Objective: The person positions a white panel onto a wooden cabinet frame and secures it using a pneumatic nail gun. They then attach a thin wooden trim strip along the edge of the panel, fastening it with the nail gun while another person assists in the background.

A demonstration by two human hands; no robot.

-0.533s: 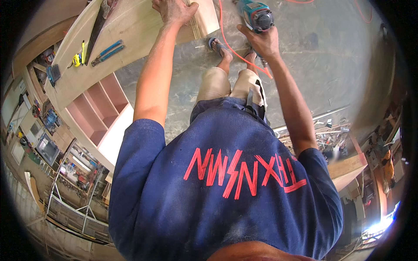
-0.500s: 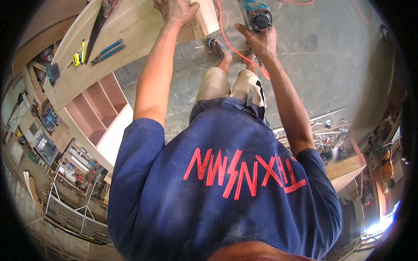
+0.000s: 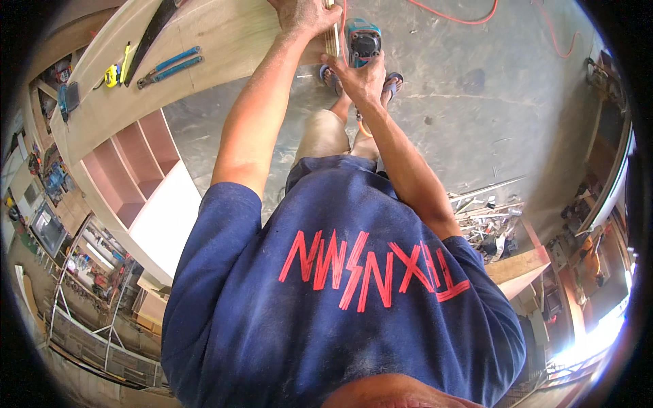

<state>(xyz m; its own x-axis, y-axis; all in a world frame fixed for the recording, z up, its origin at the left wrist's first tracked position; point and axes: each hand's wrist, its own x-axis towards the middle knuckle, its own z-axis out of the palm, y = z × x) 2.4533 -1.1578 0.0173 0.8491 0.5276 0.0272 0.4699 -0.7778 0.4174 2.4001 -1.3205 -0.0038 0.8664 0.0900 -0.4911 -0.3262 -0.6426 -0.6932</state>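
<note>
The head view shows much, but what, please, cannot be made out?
In the head view:
Bare left hand: finger ends cut off by the upper edge.
Teal-and-black power tool: far end hidden behind its own body.
Long dark tapering blade: wider end cut off by the upper edge.

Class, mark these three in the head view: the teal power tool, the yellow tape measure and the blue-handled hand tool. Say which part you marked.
Teal power tool (image 3: pixel 365 44): head view, on its dark end cap.
Yellow tape measure (image 3: pixel 111 75): head view, on its case.
Blue-handled hand tool (image 3: pixel 178 69): head view, on its lower handle.
</note>
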